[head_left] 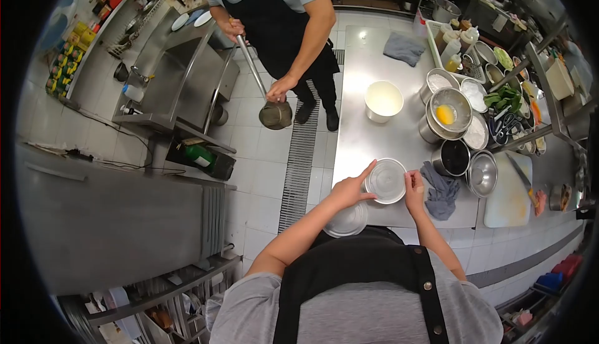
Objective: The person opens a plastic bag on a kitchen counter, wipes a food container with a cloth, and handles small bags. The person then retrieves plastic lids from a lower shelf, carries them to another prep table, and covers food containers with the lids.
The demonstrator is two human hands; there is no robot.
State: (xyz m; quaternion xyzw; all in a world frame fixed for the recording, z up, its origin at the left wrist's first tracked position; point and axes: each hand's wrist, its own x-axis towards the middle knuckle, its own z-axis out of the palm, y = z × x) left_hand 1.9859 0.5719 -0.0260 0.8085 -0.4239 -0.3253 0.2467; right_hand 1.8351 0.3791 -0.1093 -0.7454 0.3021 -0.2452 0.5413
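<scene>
A round clear plastic container [385, 182] is in front of me at the near left part of the steel table [362, 51]. My left hand [350, 189] grips its left side, thumb and forefinger spread around the rim. At its right edge, the bent fingers of my right hand [413, 189] are pressed together on the rim. A second round clear plastic piece [345, 220], a lid or a container, lies below my left wrist at the table's near edge. Farther back stands a white tub [384, 101] with a pale yellow inside.
Right of my hands lie a grey cloth [442, 191], a dark-filled pot [451, 157], steel bowls [482, 174] and a bowl with egg yolk [445, 114]. A knife [521, 174] rests on a cutting board [499, 210]. Across the floor drain, a person [268, 32] holds a long-handled pot [275, 115].
</scene>
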